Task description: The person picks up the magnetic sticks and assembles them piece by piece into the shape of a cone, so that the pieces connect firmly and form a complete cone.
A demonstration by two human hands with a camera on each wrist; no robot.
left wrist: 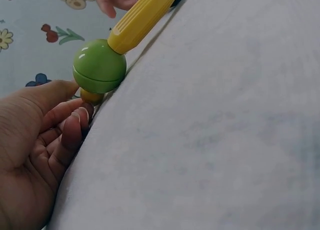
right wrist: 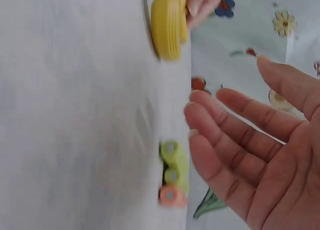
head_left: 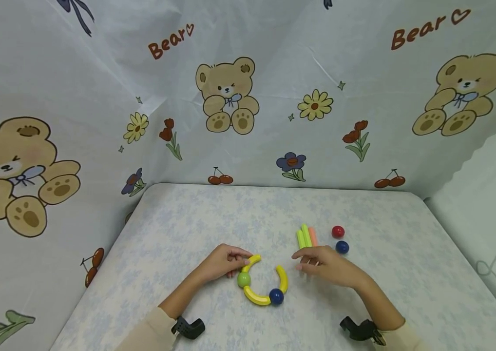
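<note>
An open ring of three curved yellow rods lies on the table, joined by a green ball [head_left: 244, 279] and a dark blue ball [head_left: 276, 296]. My left hand [head_left: 223, 262] pinches the upper left yellow rod [head_left: 254, 259] just beyond the green ball; in the left wrist view the thumb and fingers meet around its short visible part. A gap separates that rod's free end from the right yellow rod [head_left: 282, 279]. To the right of the ring, my right hand [head_left: 330, 265] hovers with relaxed, spread fingers and holds nothing, as the right wrist view [right wrist: 260, 150] confirms.
Two light green sticks [head_left: 304, 237] and an orange stick [head_left: 313, 236] lie side by side just beyond the right hand. Farther right sit a red ball [head_left: 338, 231] and a loose blue ball [head_left: 342, 247]. A bear-printed cloth [head_left: 270, 146] hangs behind the table.
</note>
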